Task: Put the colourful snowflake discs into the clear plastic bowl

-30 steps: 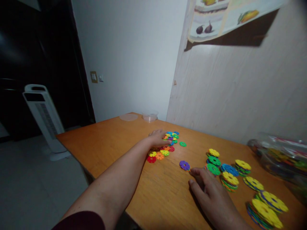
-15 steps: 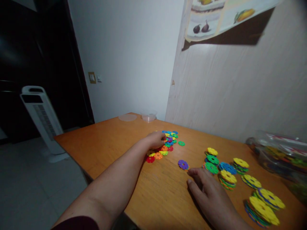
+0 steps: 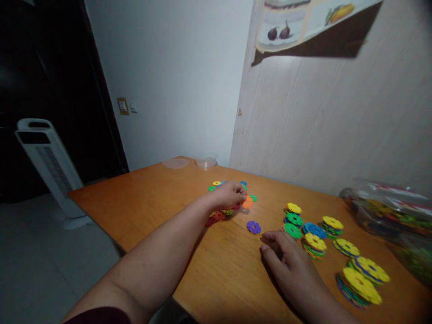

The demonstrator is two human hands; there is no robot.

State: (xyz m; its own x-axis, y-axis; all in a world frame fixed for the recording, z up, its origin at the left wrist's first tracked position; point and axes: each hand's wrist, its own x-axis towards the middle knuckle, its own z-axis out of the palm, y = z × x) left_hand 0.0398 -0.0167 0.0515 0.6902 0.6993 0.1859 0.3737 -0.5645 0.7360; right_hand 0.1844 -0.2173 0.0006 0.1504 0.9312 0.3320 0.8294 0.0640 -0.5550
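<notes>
An orange flower-shaped plastic disc [image 3: 248, 203] is pinched in the fingertips of my left hand [image 3: 231, 194], just above the table. Beneath and behind that hand lies a loose spread of coloured discs [image 3: 218, 215], partly hidden by it. My right hand [image 3: 286, 256] rests on the table with thumb and fingers apart, holding nothing. Just beyond its fingertips sits a purple disc [image 3: 254, 227] with an orange edge showing under it. To the right of this hand stand several stacks of discs, among them a green-topped stack [image 3: 292, 231] and a yellow-topped stack [image 3: 315, 243].
The wooden table [image 3: 141, 193] meets the wall at the back. A clear bowl [image 3: 206, 161] and a round translucent lid [image 3: 176, 163] are at its far corner. Clear containers [image 3: 388, 211] with coloured pieces stand at the right. A white tower fan [image 3: 50, 166] is on the floor.
My left hand has lifted an orange disc out of the spread and moved right with it. My right hand stays nearly in place. The whole view has shifted slightly.
</notes>
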